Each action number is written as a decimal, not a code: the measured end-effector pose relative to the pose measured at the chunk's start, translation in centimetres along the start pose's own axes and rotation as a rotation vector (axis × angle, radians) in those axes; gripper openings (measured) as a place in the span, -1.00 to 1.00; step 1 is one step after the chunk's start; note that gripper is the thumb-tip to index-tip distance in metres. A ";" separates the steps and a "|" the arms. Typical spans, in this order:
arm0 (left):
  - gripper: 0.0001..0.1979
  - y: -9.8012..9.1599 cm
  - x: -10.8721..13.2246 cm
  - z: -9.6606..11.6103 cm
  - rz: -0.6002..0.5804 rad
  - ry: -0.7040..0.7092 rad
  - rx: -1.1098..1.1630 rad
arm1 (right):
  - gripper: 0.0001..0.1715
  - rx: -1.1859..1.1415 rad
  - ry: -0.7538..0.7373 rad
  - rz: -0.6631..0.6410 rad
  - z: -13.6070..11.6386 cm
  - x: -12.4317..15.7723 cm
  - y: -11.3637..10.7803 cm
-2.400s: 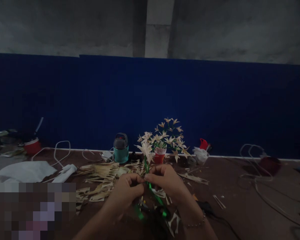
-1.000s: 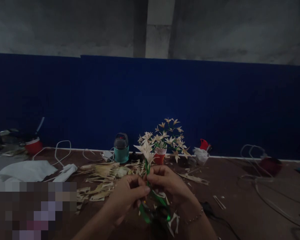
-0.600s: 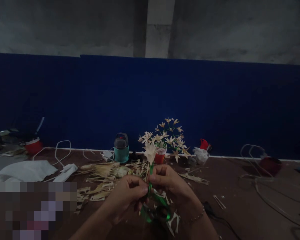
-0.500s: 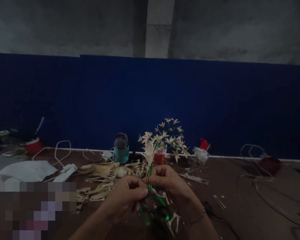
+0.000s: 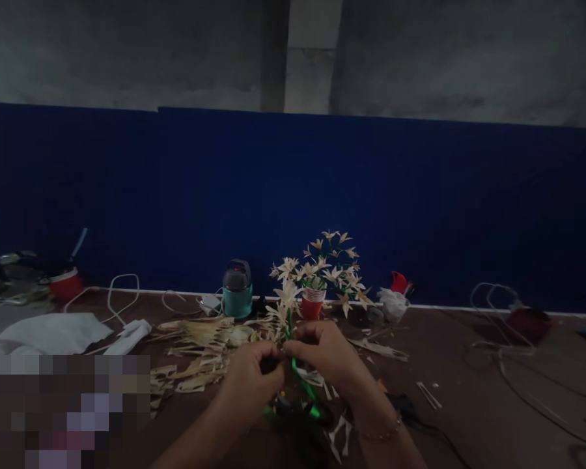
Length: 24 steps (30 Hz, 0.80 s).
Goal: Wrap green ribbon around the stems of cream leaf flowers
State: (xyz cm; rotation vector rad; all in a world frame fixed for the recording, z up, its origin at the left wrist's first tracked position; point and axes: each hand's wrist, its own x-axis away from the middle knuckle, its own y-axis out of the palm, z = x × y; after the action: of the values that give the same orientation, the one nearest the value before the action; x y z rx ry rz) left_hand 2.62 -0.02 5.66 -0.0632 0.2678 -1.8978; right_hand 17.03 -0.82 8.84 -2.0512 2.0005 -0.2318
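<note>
My left hand (image 5: 256,378) and my right hand (image 5: 320,352) meet at the middle, fingers pinched on the green stem of a pale flower (image 5: 288,296) that stands upright above them. A green strip (image 5: 306,384) hangs down from between the hands toward dark, blurred items on the table. Just behind the flower, a red and white cup (image 5: 313,303) holds a bunch of cream flowers (image 5: 336,277) on green stems. Dry, pale husk-like pieces (image 5: 200,335) lie to the left of my hands.
A teal and dark jar (image 5: 237,290) stands near the blue wall panel (image 5: 224,195). White cloth (image 5: 49,335), cables and a red cup (image 5: 66,284) are at the left. On the right are a white plastic bag (image 5: 394,303), a dark red object (image 5: 530,324) and more cables.
The held flower has tilted slightly left, and its petals look more spread. My fingers have shifted on its stem, and the green strip runs more to the right.
</note>
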 end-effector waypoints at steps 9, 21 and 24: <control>-0.83 0.1 0.0 0.2 -0.048 -0.192 0.177 | -0.82 0.058 -0.037 0.032 0.3 -0.2 0.3; -0.84 -0.4 0.2 1.1 -0.043 -0.212 0.291 | -0.72 -0.262 0.029 -0.124 -0.3 0.2 0.1; -0.79 -0.6 0.4 1.5 -0.113 -0.245 0.436 | -0.64 -0.498 0.051 -0.299 -0.1 0.3 0.0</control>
State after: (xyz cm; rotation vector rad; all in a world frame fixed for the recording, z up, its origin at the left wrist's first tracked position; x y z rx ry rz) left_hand 2.14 -0.47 7.17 -0.0156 -0.3231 -1.9978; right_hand 17.03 -1.10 8.93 -2.6726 1.9133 0.1824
